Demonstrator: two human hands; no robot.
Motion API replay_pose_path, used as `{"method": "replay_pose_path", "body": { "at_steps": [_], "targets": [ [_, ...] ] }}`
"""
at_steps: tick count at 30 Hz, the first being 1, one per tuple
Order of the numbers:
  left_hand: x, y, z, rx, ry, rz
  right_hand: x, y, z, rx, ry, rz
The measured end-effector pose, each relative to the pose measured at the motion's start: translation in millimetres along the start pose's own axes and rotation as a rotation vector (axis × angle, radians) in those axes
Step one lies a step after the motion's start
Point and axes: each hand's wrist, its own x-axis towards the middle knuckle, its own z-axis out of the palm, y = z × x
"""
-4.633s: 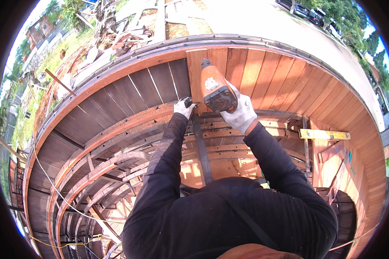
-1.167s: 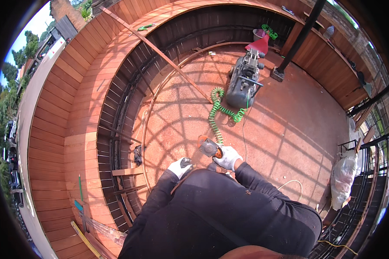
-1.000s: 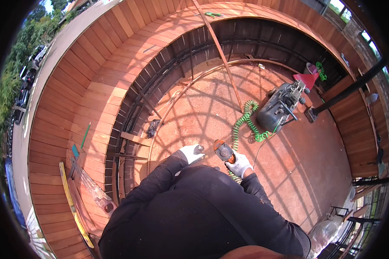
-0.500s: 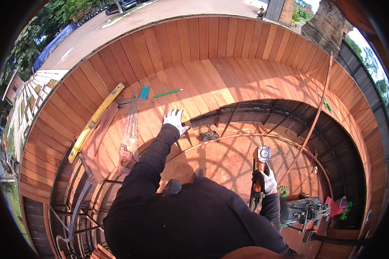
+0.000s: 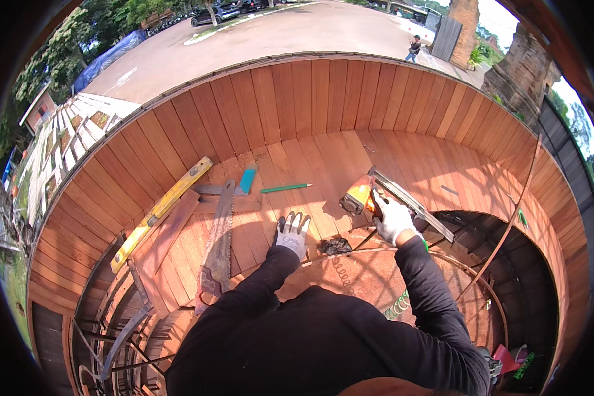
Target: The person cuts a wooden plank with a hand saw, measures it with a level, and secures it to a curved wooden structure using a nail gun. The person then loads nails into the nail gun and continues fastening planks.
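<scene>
My left hand [image 5: 292, 235], in a white-and-grey work glove, lies flat on the reddish wooden planks [image 5: 290, 162] of the curved bench, fingers spread. In my right hand [image 5: 394, 220], also gloved, is an orange nail gun [image 5: 358, 193], its long metal magazine pointing away to the right. The gun is over the planks near the bench's inner edge; whether its nose touches them I cannot tell. Left of my left hand lies a handsaw [image 5: 218, 254]. Beyond it are a square with a teal handle [image 5: 247, 180] and a green pencil [image 5: 286, 188].
A yellow spirit level [image 5: 158, 214] rests at the left beside loose boards. The plank-clad wall [image 5: 310, 92] curves around me. A thin wooden strip [image 5: 508, 228] slants across the right side, above exposed dark framing. A coiled green hose [image 5: 398, 305] hangs below my right arm.
My right hand has lifted the nail gun from low at the right up to the bench planks. My left hand remains on the planks. The view has tilted upward, showing more of the pavement.
</scene>
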Motion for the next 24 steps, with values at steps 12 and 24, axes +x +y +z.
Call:
{"method": "replay_pose_path", "body": {
  "at_steps": [12, 24],
  "targets": [
    [0.3, -0.3, 11.0, 0.035, -0.001, -0.045, 105.6, -43.4, 68.3, -0.108, -0.136, -0.071],
    [-0.9, 0.3, 7.0, -0.046, 0.124, -0.018, -112.8, 22.8, 103.0, 0.222, 0.586, 0.2]
  ]
}}
